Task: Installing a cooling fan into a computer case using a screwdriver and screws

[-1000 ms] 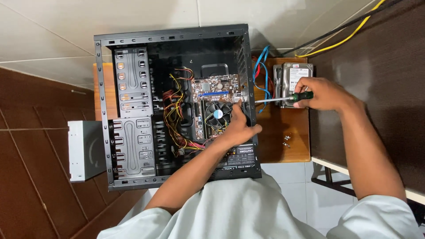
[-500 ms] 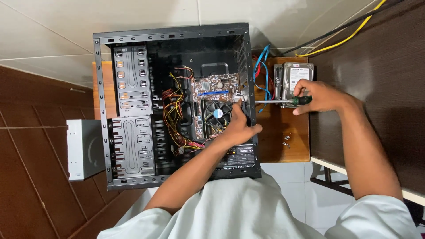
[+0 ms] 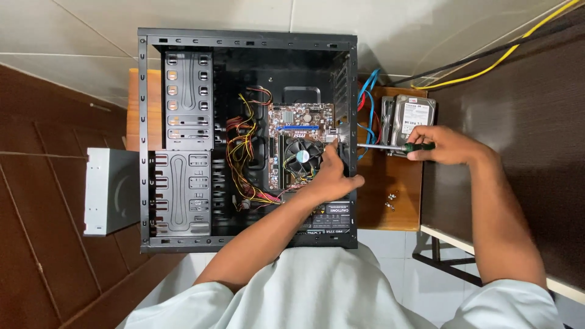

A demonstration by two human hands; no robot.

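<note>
Two hands (image 3: 332, 176) at PC case (image 3: 244, 36), hard drives (image 3: 411, 119) nearby.

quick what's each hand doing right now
Left hand: inside the open black computer case, fingers at the rear wall; whether it grips anything cannot be told.
Right hand: closed on the green-and-black-handled screwdriver.

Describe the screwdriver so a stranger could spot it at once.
Find the open black computer case lying on the small wooden table. Just past its right wall, the right hand grips the screwdriver, lying level with its shaft pointing into the case. Its green-and-black handle sets it apart from the grey hard drive behind it.
</note>
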